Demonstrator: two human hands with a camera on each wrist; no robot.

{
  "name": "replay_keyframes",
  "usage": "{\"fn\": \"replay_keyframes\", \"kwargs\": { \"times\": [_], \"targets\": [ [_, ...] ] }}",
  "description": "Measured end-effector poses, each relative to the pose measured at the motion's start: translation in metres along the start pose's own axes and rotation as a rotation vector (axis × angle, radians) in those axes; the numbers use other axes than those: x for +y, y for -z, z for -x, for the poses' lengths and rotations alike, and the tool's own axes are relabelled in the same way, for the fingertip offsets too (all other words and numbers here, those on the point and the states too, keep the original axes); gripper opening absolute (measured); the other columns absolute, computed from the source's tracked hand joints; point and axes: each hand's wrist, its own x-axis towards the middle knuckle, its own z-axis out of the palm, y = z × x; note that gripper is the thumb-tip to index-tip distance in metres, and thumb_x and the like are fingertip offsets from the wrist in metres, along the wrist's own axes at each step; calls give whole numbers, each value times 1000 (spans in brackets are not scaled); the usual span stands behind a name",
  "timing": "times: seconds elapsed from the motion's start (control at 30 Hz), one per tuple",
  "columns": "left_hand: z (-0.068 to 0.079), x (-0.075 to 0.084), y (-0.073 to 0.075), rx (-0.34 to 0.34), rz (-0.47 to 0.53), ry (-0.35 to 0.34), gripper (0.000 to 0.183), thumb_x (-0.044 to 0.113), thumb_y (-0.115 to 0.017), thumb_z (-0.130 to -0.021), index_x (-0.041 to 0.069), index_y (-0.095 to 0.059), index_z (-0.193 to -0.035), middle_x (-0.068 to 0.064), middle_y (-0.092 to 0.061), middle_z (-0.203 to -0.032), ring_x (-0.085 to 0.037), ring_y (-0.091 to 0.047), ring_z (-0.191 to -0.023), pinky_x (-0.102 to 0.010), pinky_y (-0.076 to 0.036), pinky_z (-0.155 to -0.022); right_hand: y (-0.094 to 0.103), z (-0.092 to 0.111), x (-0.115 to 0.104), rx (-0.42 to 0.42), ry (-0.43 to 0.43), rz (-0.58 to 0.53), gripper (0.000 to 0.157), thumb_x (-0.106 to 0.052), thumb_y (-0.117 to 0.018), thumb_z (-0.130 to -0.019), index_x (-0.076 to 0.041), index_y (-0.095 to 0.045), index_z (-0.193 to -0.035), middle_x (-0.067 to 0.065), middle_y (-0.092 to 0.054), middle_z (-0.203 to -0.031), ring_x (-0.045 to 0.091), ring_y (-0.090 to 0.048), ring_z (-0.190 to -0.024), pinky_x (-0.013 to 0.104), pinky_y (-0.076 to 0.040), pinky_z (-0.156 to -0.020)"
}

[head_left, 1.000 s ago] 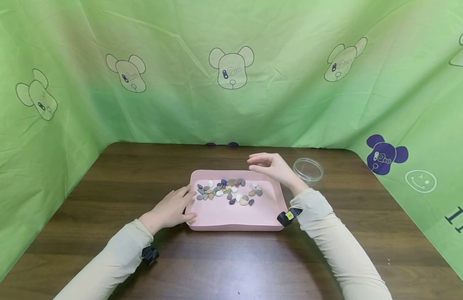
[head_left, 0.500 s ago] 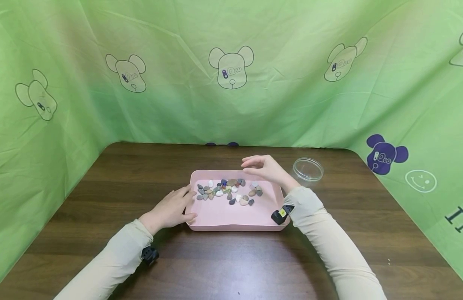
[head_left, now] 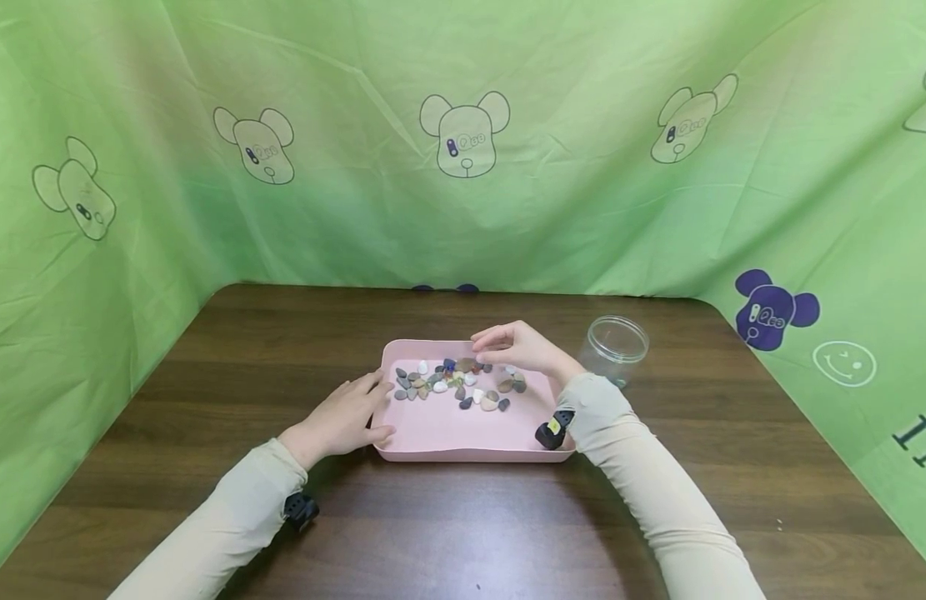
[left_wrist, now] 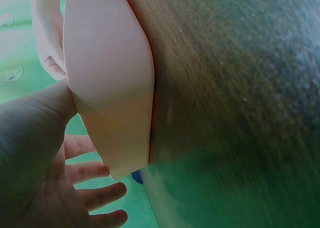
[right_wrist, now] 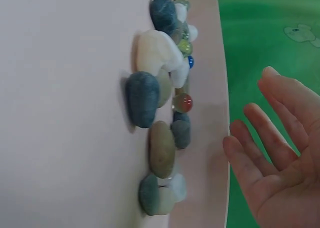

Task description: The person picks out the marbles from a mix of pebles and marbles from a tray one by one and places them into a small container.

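A shallow pink tray (head_left: 440, 432) holds a scatter of pebbles (head_left: 488, 405) in grey, white and tan. Among them lie glass marbles, including a red one (right_wrist: 184, 103), a yellow-green one (right_wrist: 185, 48) and a blue one (right_wrist: 191, 62). My left hand (head_left: 338, 423) rests at the tray's left rim, its fingers spread and nearly straight. Over the back right part of the tray hovers my right hand (head_left: 524, 350), fingers loosely bent. In the right wrist view, nothing shows between the fingers of that hand (right_wrist: 280, 173).
Behind my right forearm stands a clear round jar (head_left: 618, 339), its lower part partly hidden by the sleeve; something small and greenish shows at its bottom. The brown wooden table (head_left: 297, 333) ends at a green printed cloth (head_left: 320, 208).
My right hand has moved left and slightly down, closer over the pebbles. More of the jar shows beside the sleeve. My left hand and the tray have stayed in place.
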Motion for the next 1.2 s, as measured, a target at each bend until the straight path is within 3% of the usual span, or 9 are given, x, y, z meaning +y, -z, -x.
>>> {"fn": "replay_keyframes", "kwargs": {
  "times": [0.6,0.83,1.2],
  "targets": [
    [-1,0,0,0,-7,-2,61,31,-65,-84,-4,-48,-131,-28,-38,-143,-38,-41,-131,-59,-34,-104,-6,-5,13,-87,22,52,26,-5,-67,-83,5,-67,-107,21,-54,-131,35,-54,-120,39,-44,-101],
    [-1,0,0,0,-9,-1,61,32,-65,-84,-4,-48,-131,-28,-38,-143,-38,-41,-131,-59,-35,-104,-9,-4,14,-85,14,48,25,-1,-66,-82,5,-67,-106,22,-55,-130,36,-53,-122,38,-48,-97],
    [0,0,-1,7,-7,0,61,32,-65,-84,-4,-48,-131,-28,-38,-143,-38,-42,-130,-59,-35,-104,-13,-4,18,-53,28,152,24,-5,-69,-81,1,-70,-105,18,-61,-125,33,-56,-119,37,-48,-96]
  ]
}}
